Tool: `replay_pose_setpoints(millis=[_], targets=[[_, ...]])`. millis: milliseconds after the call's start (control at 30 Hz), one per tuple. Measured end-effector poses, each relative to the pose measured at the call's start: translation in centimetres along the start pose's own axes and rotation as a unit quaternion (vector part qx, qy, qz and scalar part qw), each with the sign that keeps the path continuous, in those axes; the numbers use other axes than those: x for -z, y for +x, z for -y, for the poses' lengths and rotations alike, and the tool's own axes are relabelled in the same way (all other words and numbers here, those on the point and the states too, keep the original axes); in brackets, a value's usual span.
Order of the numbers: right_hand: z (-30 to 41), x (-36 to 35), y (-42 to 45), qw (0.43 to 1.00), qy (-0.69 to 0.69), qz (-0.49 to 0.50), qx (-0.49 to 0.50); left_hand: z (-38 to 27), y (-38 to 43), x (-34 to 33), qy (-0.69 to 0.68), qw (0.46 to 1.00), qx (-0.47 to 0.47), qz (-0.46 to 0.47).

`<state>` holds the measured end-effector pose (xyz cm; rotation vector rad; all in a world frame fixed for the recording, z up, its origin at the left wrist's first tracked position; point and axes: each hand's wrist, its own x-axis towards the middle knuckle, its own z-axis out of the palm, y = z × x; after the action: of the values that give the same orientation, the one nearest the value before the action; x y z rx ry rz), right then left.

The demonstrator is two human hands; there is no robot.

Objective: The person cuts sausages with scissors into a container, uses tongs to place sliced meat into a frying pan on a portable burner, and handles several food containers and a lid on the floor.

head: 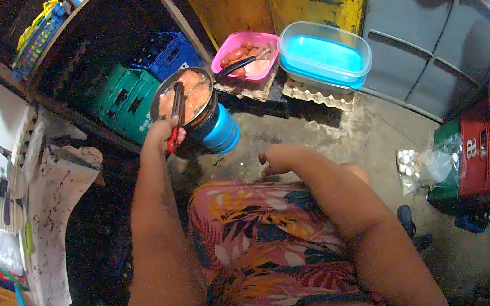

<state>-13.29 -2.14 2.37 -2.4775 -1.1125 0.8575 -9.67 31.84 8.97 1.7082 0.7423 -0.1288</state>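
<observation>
My left hand (167, 135) grips red-and-black tongs (178, 103), whose dark end reaches over a frying pan (153, 101). Flat pinkish-orange pieces of food (198, 97) lie in bubbling oil in the pan. Beneath the pan is a blue cylindrical stove (223, 130) with a blackened top. The pan's black handle (235, 66) extends right, across the rim of a pink basin (273, 38). Red sausages (238, 54) and other pink pieces fill that basin. My right hand (284, 158) hangs by my knee with bent fingers and nothing visible in it; part of it is hidden.
A clear plastic tub with a blue bottom (325, 55) sits on egg trays (319, 95) at right. Green (134, 100) and blue crates (172, 53) stand behind the pan. Further right are bagged eggs (408, 163) and a red crate (475, 153). A worn table edge (54, 217) runs along the left.
</observation>
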Motion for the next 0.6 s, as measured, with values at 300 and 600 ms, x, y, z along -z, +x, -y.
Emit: replay_pose_setpoints(millis=[300,600], targets=[[-0.2,-0.5,0.7,1.0,0.003,-0.023,0.008,-0.9,0.5,1.0,0.062,0.994,-0.086,0.028],[-0.3,0.4,-0.6,1.0,-0.004,0.016,-0.005,-4.8,-2.6,2.6,0.298,0.945,-0.109,-0.076]])
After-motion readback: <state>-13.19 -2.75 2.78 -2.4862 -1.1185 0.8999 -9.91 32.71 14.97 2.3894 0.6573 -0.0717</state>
